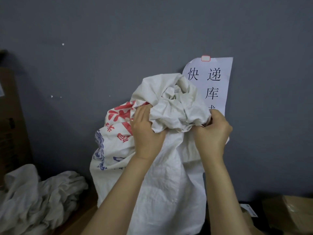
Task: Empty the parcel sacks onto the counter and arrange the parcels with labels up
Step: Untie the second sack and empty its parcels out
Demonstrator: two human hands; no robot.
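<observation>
Both left grip (pixel 146 133) & right grip (pixel 213 135) clench sack (pixel 169 192) top. Cloth looks soft, floppy, prob slippery; best hold bunched neck tight.

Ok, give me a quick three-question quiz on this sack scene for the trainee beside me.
1. True or false: the left hand and the right hand both hold the bunched top of the printed sack.
2. Where in the view does the crumpled second sack lie? A) lower left B) upper right C) dead centre
3. Fill in: the paper sign hangs on a ____ wall.
Key: 1 true; 2 A; 3 grey.
</observation>
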